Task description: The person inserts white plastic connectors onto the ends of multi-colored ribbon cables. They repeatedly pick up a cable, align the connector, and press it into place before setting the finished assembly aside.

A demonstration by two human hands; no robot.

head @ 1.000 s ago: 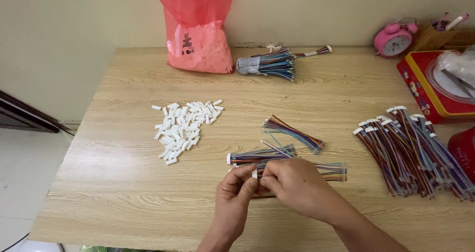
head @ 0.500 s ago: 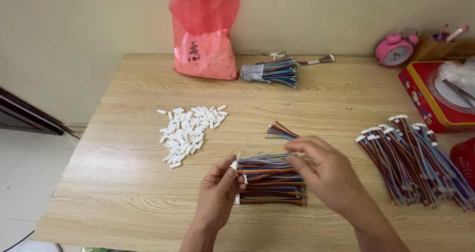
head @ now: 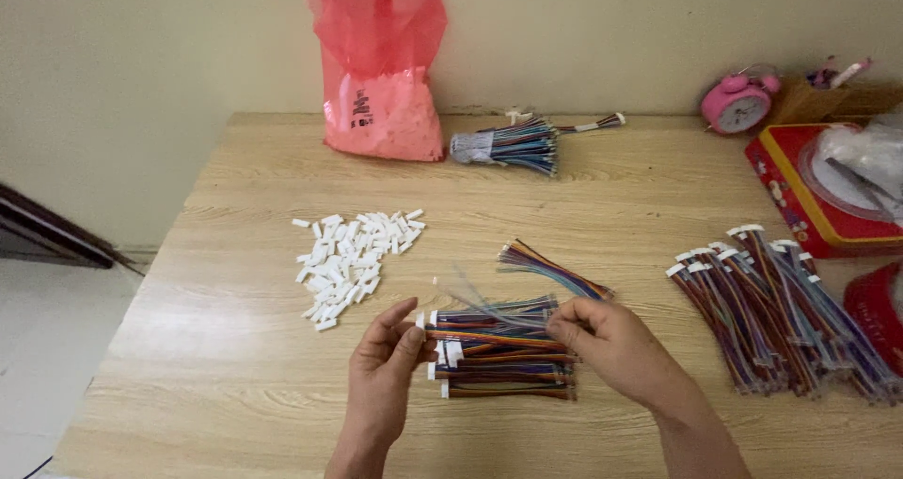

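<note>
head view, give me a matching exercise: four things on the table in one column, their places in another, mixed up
Things:
1. red plastic bag
2. pile of white connectors
3. pink alarm clock
4. wire bundle with white ends

Places:
A. between the two hands
B. far right corner, by the wall
C. against the wall at the far edge
D. left of the hands, mid-table

Pairs: 1-C, 2-D, 3-B, 4-A

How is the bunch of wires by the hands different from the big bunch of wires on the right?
The stack of multicoloured wires between the hands is smaller and lies sideways, with the left hand and right hand touching its ends. The larger pile of multicoloured wires at the right fans out slanted, and no hand touches it. Both have white connectors and rest on the wooden table.
</note>
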